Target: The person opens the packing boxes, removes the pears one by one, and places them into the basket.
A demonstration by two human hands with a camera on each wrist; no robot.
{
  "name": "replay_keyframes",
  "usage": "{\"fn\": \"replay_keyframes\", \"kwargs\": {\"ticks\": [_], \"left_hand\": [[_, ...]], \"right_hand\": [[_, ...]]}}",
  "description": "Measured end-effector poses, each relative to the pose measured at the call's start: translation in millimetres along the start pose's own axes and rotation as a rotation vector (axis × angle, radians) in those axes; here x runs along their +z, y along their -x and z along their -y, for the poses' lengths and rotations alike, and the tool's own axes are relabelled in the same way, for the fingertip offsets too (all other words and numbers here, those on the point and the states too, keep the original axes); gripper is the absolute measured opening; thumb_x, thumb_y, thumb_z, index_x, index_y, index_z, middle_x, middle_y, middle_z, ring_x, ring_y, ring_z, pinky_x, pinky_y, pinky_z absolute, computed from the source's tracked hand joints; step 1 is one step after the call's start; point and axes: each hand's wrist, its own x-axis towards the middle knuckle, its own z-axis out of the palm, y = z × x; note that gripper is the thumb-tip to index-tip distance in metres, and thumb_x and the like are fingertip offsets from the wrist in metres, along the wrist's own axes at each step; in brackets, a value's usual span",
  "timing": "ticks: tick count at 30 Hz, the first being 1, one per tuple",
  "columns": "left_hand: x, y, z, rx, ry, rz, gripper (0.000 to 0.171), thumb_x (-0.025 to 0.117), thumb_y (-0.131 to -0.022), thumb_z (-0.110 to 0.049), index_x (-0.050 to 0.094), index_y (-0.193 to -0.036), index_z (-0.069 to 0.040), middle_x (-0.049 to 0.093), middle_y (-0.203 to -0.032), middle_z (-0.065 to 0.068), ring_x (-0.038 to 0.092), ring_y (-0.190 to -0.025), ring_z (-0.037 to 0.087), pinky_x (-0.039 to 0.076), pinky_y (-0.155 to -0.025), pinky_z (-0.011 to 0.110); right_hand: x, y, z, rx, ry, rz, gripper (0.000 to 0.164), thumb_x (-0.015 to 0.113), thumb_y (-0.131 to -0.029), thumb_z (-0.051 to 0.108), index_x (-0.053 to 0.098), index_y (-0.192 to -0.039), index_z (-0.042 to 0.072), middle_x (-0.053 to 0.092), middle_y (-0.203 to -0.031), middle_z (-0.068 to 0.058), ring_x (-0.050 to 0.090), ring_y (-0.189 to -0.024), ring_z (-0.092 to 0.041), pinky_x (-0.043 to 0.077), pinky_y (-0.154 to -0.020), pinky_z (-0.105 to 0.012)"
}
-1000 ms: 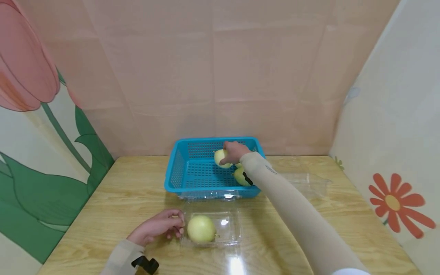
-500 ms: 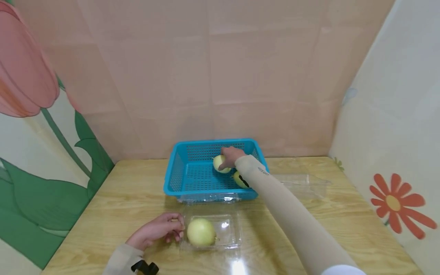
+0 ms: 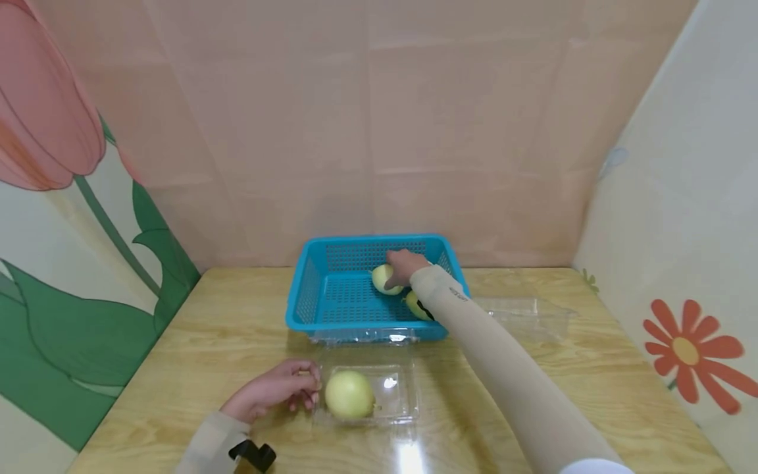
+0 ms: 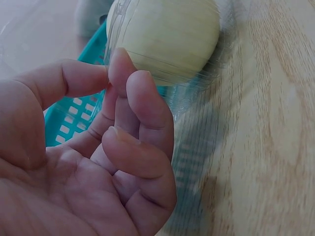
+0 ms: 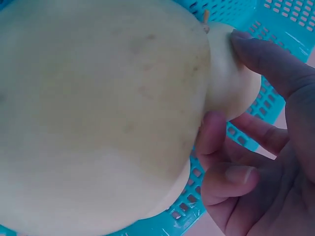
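In the head view a blue perforated plastic basket (image 3: 343, 306) stands at the back of the table. My right hand (image 3: 408, 266) is inside it, thumb and fingers round a pale yellow-green pear (image 3: 381, 280). Another pear (image 3: 416, 307) lies beside it, partly behind my sleeve. The right wrist view has a near pear (image 5: 98, 108) filling much of the picture, with the gripped pear (image 5: 231, 78) behind. My left hand (image 3: 284, 387) pinches the left edge of an open clear plastic clamshell box (image 3: 398, 395) between thumb and fingertip. A pear (image 3: 349, 395) sits in the box's left half.
A second clear plastic box (image 3: 533, 317) stands right of the basket, partly behind my right sleeve. The open box's raised lid (image 3: 364, 339) leans towards the basket's front. A fabric backdrop (image 3: 367, 131) rises behind the wooden table (image 3: 237, 309).
My right hand has lowered slightly inside the basket with the pear. My left hand stays at the box's edge. The head view shifts a little.
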Motion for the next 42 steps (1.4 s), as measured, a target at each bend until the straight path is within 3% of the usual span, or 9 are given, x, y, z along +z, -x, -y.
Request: {"fn": "replay_keyframes", "kwargs": {"ticks": [4, 11, 17, 30, 36, 42], "left_hand": [[1.6, 0.1, -0.1, 0.002, 0.0, -0.01, 0.009, 0.057, -0.094, -0.014, 0.059, -0.094, -0.005, 0.065, -0.079, 0.003, 0.061, -0.069, 0.014, 0.04, -0.054, 0.022], [3.6, -0.3, -0.7, 0.001, 0.005, -0.022, 0.009, 0.058, -0.094, -0.015, 0.059, -0.095, -0.006, 0.065, -0.079, 0.003, 0.061, -0.069, 0.014, 0.04, -0.054, 0.022], [3.4, -0.9, -0.2, -0.004, 0.009, -0.029, 0.012, 0.058, -0.094, -0.015, 0.059, -0.097, -0.003, 0.066, -0.08, 0.003, 0.062, -0.07, 0.015, 0.04, -0.055, 0.022], [5.7, -3.1, 4.4, -0.003, 0.039, -0.03, 0.013, 0.059, -0.095, -0.015, 0.059, -0.099, -0.003, 0.067, -0.082, 0.003, 0.062, -0.071, 0.015, 0.042, -0.055, 0.022], [5.1, -4.6, 1.8, 0.013, 0.046, -0.022, 0.014, 0.057, -0.097, -0.015, 0.058, -0.1, -0.002, 0.067, -0.083, 0.003, 0.061, -0.071, 0.014, 0.043, -0.055, 0.023], [7.0, -5.1, -0.2, 0.009, 0.052, -0.006, 0.013, 0.057, -0.097, -0.015, 0.058, -0.101, -0.003, 0.067, -0.083, 0.003, 0.062, -0.072, 0.013, 0.043, -0.055, 0.023]], "right_hand": [[-4, 5, 0, -0.006, -0.04, 0.007, 0.052, 0.081, -0.083, 0.037, 0.059, -0.122, 0.01, 0.066, -0.114, -0.009, 0.061, -0.095, -0.024, 0.053, -0.077, -0.041], [-24, 20, -5, -0.009, -0.175, 0.074, 0.063, 0.075, -0.089, 0.035, 0.051, -0.14, 0.007, 0.051, -0.144, -0.014, 0.051, -0.127, -0.032, 0.047, -0.1, -0.048], [-36, 37, -12, -0.092, -0.223, 0.05, 0.059, 0.072, -0.091, 0.033, 0.052, -0.137, 0.002, 0.058, -0.134, -0.019, 0.06, -0.115, -0.032, 0.051, -0.093, -0.047], [-55, 102, -13, -0.235, -0.279, -0.108, 0.042, 0.072, -0.091, 0.027, 0.06, -0.124, 0.004, 0.064, -0.125, -0.021, 0.06, -0.117, -0.037, 0.05, -0.096, -0.051], [-62, 133, -10, -0.237, -0.257, -0.119, 0.04, 0.073, -0.09, 0.026, 0.062, -0.122, 0.005, 0.068, -0.117, -0.017, 0.063, -0.112, -0.035, 0.05, -0.094, -0.05], [-55, 164, -13, -0.218, -0.22, -0.085, 0.039, 0.075, -0.089, 0.024, 0.062, -0.121, 0.005, 0.071, -0.108, -0.012, 0.066, -0.101, -0.029, 0.053, -0.089, -0.046]]}}
